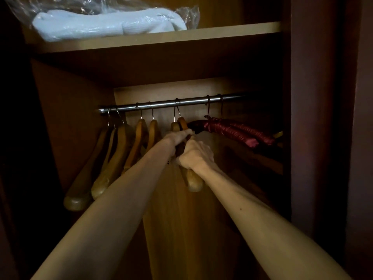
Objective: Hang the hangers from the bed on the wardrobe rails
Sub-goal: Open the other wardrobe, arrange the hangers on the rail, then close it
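A chrome wardrobe rail (191, 102) runs across the open wardrobe. Several wooden hangers (119, 150) hang on its left part. Two more wooden hangers (182, 123) hang at its middle, hooks over the rail. My left hand (179, 138) is closed around their upper part just below the hooks. My right hand (194, 154) grips the lower arm of a wooden hanger, whose rounded end (194, 181) sticks out below my fist. Two padded dark red hangers (232, 131) hang to the right.
A shelf (161, 40) above the rail carries a folded white blanket in clear plastic (109, 21). The wardrobe's wooden back panel (191, 219) lies behind my arms. A dark side panel (314, 118) stands at the right. The left side is in deep shadow.
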Motion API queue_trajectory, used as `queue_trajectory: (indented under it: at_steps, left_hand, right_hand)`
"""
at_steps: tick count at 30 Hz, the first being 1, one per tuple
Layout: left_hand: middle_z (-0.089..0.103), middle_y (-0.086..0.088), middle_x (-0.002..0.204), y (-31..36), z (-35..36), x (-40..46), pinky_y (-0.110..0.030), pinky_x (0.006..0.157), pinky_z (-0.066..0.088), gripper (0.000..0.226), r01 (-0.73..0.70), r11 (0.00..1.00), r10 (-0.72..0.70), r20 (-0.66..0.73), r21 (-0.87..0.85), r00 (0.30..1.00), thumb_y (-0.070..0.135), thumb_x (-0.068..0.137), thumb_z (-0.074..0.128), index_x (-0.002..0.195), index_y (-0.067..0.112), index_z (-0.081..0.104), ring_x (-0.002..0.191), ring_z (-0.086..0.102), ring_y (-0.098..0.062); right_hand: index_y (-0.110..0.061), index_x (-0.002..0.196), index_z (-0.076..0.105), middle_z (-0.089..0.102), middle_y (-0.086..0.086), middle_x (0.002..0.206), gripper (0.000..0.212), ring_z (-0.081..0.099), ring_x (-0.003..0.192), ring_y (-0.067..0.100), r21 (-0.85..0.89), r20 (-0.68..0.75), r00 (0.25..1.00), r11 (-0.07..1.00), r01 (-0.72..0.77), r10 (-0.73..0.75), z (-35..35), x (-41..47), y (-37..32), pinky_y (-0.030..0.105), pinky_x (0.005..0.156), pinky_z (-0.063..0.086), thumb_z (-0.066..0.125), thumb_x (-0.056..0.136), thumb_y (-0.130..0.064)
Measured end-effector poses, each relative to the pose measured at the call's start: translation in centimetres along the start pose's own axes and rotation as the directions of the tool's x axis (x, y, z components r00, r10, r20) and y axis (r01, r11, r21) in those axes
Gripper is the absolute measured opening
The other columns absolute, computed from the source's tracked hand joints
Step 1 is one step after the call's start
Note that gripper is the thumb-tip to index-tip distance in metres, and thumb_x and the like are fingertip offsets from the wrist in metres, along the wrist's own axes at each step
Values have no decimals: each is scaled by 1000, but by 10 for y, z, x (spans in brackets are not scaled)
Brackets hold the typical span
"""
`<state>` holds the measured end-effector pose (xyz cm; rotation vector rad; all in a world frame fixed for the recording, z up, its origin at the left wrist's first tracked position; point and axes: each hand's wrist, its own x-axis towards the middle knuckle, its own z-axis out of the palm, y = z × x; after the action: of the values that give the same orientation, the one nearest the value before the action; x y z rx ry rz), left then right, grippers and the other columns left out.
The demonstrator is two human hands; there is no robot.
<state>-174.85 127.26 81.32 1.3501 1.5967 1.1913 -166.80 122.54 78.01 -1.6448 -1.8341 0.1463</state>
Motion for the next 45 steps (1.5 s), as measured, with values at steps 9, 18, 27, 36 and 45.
queue_trajectory:
  at_steps: [9, 18, 27, 36, 45]
  left_hand:
    - [47, -9, 145, 26, 3, 42, -46, 114, 35, 47, -35, 988, 21, 96, 149, 995, 40, 103, 50, 144, 16, 48, 133, 44, -28]
    - [63, -15, 127, -63, 47, 40, -40, 93, 44, 56, 175, 982, -155, 213, -78, 965, 47, 95, 64, 130, 3, 59, 120, 58, -31]
    - [70, -9, 86, -180, 73, -40, -29, 62, 50, 31, 284, 923, -275, 71, -259, 959, 34, 81, 82, 92, 12, 63, 71, 64, -20]
    - [67, -7, 103, -263, 33, -134, -33, 70, 58, 58, 298, 954, -280, 255, -34, 926, 48, 74, 82, 114, 18, 54, 91, 67, -22]
    - [71, -2, 106, -300, -14, -166, -38, 88, 59, 53, 34, 979, -137, 519, 203, 844, 51, 69, 81, 110, 22, 64, 101, 68, -22]
  right_hand:
    - [-9, 140, 48, 57, 11, 131, 80, 56, 118, 28, -53, 195, 981, 998, 33, -22, -39, 36, -7, 38, 96, 50, 81, 72, -35]
    - [-12, 127, 61, 64, 9, 128, 67, 59, 121, 30, -17, 276, 961, 1000, -14, 18, 30, -6, 53, 34, 96, 52, 79, 70, -40]
    - [-32, 155, 18, 54, -12, 124, 89, 54, 105, 7, 445, 389, 917, 889, -106, -86, 90, -122, 128, 27, 92, 47, 73, 85, -41]
    - [-31, 146, 44, 40, -10, 145, 76, 37, 133, 10, 424, 308, 948, 903, -65, -77, 105, -163, 182, 41, 108, 41, 78, 80, -43]
    - [-45, 153, 18, 32, -11, 156, 114, 28, 147, 18, 137, 595, 782, 983, 126, -183, 118, -171, 184, 52, 113, 36, 79, 58, -60]
